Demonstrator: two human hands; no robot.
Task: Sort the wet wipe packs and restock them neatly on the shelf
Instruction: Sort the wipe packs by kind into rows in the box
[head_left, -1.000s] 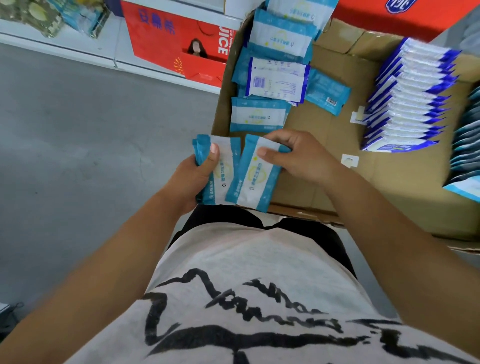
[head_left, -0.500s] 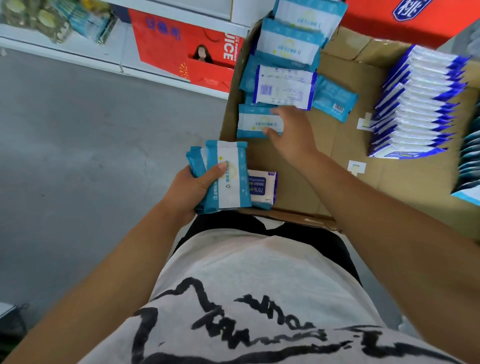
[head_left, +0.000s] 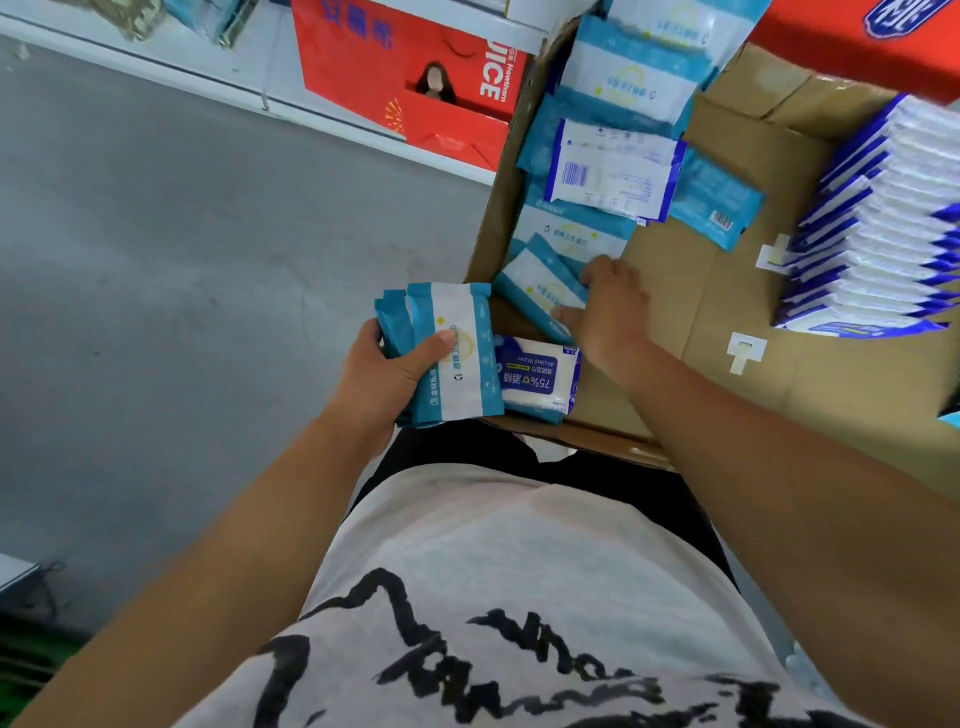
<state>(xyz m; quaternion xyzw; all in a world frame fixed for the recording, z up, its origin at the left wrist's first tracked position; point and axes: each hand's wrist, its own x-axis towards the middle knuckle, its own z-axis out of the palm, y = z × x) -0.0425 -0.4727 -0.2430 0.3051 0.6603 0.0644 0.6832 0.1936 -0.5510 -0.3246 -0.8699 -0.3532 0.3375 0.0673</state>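
Observation:
My left hand (head_left: 387, 376) grips a small stack of teal-and-white wet wipe packs (head_left: 452, 353) at the near left corner of the cardboard box (head_left: 727, 364). My right hand (head_left: 608, 306) pinches one more teal pack (head_left: 540, 288), tilted and lifted off the box floor. A blue-and-white alcohol wipe pack (head_left: 540, 379) lies flat just below it. More teal packs (head_left: 623, 88) lie in a loose column along the box's left side, with one white pack (head_left: 613, 174) turned barcode up on top.
A neat row of blue-edged white packs (head_left: 878, 223) stands at the box's right. A single teal pack (head_left: 717, 202) lies mid-box. Red cartons (head_left: 405, 67) sit on the low white shelf behind. Grey floor (head_left: 182, 286) lies to the left.
My right hand put its pack onto the left hand's stack, reached up the box, took another teal pack and is drawing it back. The alcohol wipe pack came into sight.

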